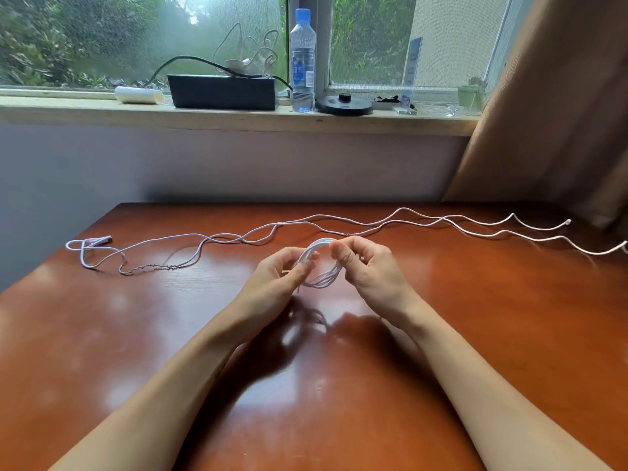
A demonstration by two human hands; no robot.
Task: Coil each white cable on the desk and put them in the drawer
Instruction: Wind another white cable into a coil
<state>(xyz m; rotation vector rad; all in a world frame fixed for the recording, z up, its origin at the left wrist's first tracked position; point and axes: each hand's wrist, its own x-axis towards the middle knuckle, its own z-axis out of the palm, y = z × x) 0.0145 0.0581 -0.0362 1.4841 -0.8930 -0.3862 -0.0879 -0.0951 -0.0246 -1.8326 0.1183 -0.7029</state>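
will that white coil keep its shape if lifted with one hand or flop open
Probably light and floppy: the coil is thin loops, pinched by the left hand and the right hand. It may spring open if released, since the loose cables on the desk show wavy kinks.

Soft daylight enters through the window (142,39); pale glare patches the glossy desk (509,317); edges bow and blur slightly.

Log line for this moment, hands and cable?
step: coiling | left hand: holds coil | right hand: pinches coil top | loose cable: stretched across desk
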